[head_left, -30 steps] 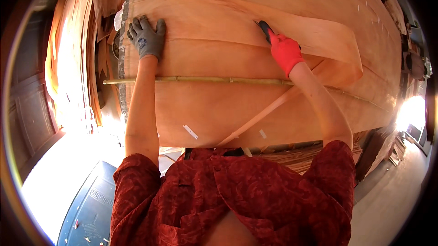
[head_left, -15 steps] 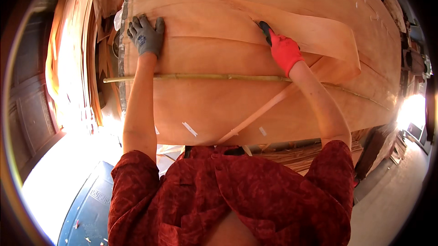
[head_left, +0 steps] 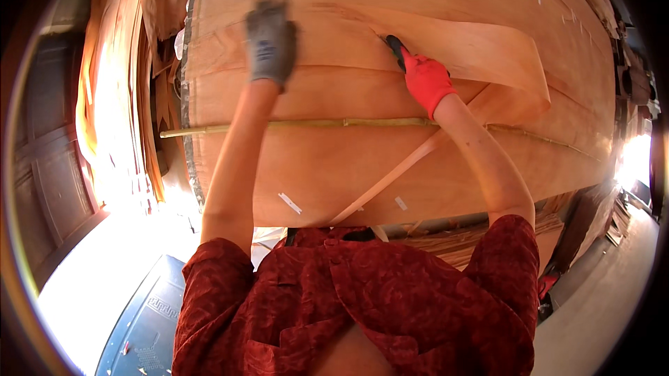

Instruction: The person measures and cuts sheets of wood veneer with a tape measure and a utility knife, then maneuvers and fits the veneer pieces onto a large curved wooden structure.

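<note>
A wide sheet of thin orange-tan wood veneer (head_left: 327,174) covers the work surface, with a long loose veneer piece (head_left: 495,41) lying on it. My left hand (head_left: 270,41), in a grey glove, is over the sheet at the upper left; motion smears its fingers. My right hand (head_left: 426,82), in a red glove, grips a black-handled knife (head_left: 394,48) against the veneer, beside a split in it. A slender bamboo pole (head_left: 313,123) crosses the sheet below both hands, and a narrow veneer strip (head_left: 380,184) runs diagonally toward my body.
Hanging veneer sheets (head_left: 101,97) stand at the left beside a dark panelled door (head_left: 49,167). A blue board (head_left: 143,327) is at the lower left. Stacked veneer (head_left: 453,243) lies under the work surface. A red gloved hand (head_left: 547,282) shows low at the right, its owner unclear.
My left hand has left the sheet's left edge and moved right and up, now blurred. My right hand and the knife have shifted slightly left.
</note>
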`<action>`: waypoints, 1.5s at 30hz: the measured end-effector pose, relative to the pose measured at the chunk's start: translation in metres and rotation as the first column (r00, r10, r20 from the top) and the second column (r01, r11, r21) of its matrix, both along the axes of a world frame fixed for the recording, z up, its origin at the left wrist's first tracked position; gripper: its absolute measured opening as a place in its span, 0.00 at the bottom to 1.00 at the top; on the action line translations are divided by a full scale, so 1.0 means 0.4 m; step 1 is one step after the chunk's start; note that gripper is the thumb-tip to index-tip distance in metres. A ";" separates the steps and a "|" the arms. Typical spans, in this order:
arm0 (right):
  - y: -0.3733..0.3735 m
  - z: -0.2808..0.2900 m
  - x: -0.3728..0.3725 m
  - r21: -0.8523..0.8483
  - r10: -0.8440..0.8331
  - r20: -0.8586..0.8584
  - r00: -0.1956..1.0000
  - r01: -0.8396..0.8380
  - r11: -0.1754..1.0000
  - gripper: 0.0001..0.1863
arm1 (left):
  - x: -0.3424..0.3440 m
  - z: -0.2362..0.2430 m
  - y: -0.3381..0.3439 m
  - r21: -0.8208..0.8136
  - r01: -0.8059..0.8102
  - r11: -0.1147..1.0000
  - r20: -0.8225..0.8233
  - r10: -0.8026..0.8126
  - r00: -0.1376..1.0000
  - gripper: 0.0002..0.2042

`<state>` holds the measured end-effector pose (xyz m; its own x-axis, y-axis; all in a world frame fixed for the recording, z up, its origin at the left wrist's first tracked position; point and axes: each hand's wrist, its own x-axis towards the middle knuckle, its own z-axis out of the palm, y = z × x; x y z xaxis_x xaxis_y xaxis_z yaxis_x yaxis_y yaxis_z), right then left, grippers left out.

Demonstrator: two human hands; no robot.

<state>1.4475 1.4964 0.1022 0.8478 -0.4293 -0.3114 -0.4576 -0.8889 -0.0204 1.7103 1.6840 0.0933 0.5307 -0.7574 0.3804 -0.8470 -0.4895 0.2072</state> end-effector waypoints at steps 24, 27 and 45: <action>0.029 0.093 -0.129 0.209 -0.203 0.132 0.970 0.173 0.962 0.26 | -0.183 -0.116 -0.138 0.141 0.236 0.962 -0.140 -0.217 0.966 0.28; 0.064 0.229 -0.034 0.611 -0.490 0.287 0.823 0.236 0.756 0.22 | -0.155 -0.102 -0.112 0.133 0.203 0.970 -0.157 -0.181 0.971 0.28; 0.107 -0.077 0.211 0.967 -0.866 0.166 0.472 0.096 0.237 0.10 | 0.189 0.041 0.150 -0.245 0.424 0.872 -0.412 -0.489 0.769 0.10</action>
